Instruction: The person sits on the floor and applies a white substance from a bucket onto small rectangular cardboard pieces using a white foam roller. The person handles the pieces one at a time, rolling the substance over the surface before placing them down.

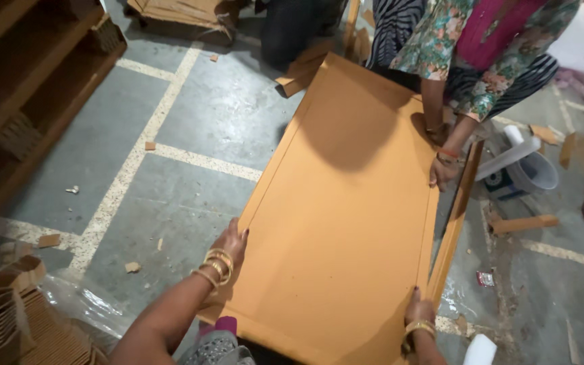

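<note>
A large orange-brown cardboard sheet (346, 216) with creased borders lies on the floor in front of me. My left hand (231, 242), with gold bangles on the wrist, presses on its left edge. My right hand (419, 312), also bangled, rests on the lower right corner by the folded-up right flap (455, 223). Across the sheet a person in a floral top leans over it; both of that person's hands (443, 169) press on the far right edge.
Wooden shelving (28, 88) stands at the left. Stacked corrugated cardboard (15, 318) lies at the lower left. A grey bucket with a white roll (532, 169) sits at the right. Cardboard scraps are scattered over the grey floor with pale lines.
</note>
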